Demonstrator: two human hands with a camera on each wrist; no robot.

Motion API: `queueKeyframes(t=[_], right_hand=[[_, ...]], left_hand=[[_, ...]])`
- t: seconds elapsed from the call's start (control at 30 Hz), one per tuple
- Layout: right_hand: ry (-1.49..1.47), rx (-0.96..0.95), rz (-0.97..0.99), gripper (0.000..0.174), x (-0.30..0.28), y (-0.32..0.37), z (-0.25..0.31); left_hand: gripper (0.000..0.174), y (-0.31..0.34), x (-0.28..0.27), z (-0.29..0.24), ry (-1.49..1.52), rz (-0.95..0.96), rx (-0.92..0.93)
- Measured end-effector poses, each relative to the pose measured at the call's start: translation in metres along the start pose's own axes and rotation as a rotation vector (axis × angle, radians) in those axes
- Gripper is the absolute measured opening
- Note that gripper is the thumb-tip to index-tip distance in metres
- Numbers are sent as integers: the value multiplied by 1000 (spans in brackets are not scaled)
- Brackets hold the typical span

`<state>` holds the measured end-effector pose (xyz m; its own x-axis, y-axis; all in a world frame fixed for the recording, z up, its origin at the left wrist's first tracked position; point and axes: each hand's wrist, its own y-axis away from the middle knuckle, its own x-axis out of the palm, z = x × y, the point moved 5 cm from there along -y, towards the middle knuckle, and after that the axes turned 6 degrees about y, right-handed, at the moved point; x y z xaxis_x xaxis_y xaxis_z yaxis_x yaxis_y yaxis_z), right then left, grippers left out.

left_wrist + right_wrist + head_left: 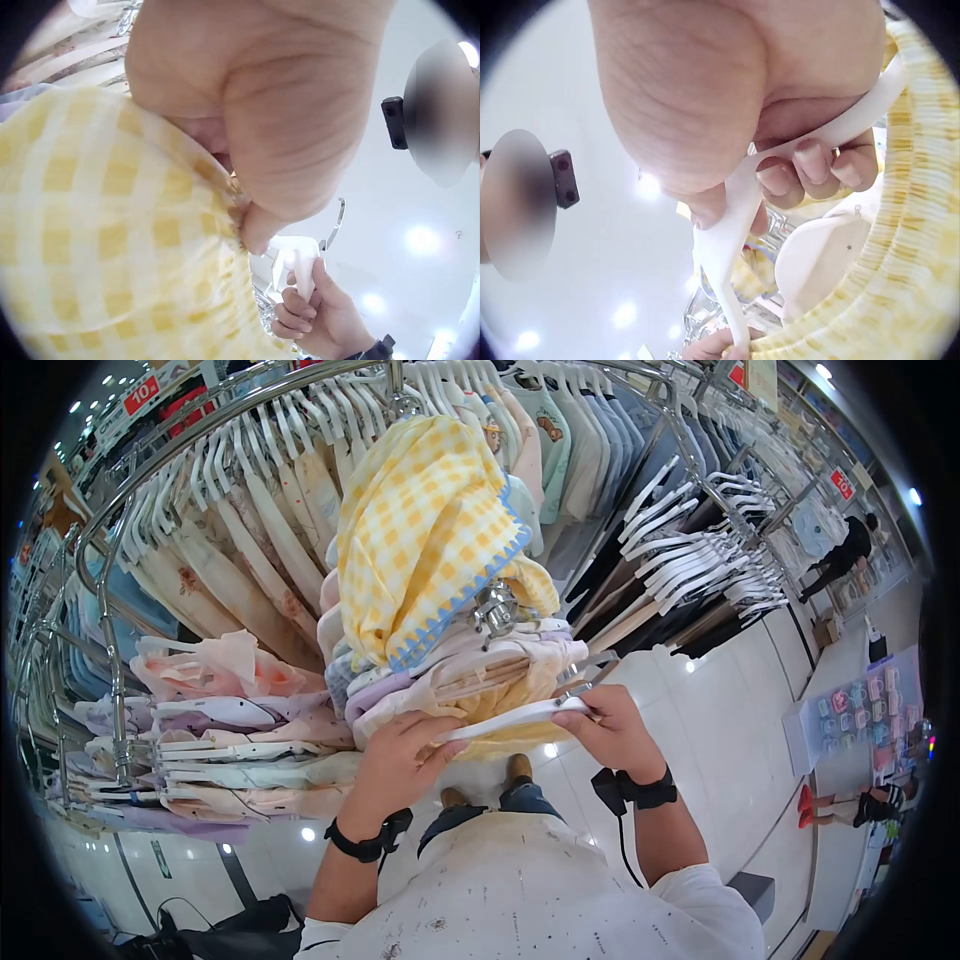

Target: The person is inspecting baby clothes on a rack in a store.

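Both hands hold a white hanger (515, 717) against the hung clothes (250, 710). The left hand (400, 755) pinches one end along with yellow cloth (97, 225); the right hand (612, 728) curls its fingers (810, 161) round the other. The hanger looks light and stiff and the cloth soft, so the hanger's arms give the surest hold
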<state>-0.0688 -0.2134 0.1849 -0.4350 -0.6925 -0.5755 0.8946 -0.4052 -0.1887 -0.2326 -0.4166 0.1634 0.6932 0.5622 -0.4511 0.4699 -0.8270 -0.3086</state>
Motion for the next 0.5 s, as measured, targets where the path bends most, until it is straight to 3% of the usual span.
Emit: queueKeyframes(t=[0.07,0.13,0.2,0.27,0.4,0.47,0.5], right_hand=[[-83,26,-26,13,-9,9,-3],[-80,45,-47,14,-21,21,-12],[-117,107,-112,16,-32,33,-20],[-133,107,-131,19,-39,43,-26],[-206,156,-166,19,-44,62,-43],[-212,163,-198,18,-54,73,-51],[-194,194,-176,18,-58,81,-56]], left_hand=[[22,-7,-5,-5,45,32,10],[39,-9,-34,-10,-147,-181,160],[53,-4,-63,8,-76,-577,93],[70,-23,-81,1,-71,-632,58],[60,-70,-76,-3,111,-474,-21],[47,-87,-68,-2,262,-418,-114],[31,-86,-72,-15,49,-525,-94]])
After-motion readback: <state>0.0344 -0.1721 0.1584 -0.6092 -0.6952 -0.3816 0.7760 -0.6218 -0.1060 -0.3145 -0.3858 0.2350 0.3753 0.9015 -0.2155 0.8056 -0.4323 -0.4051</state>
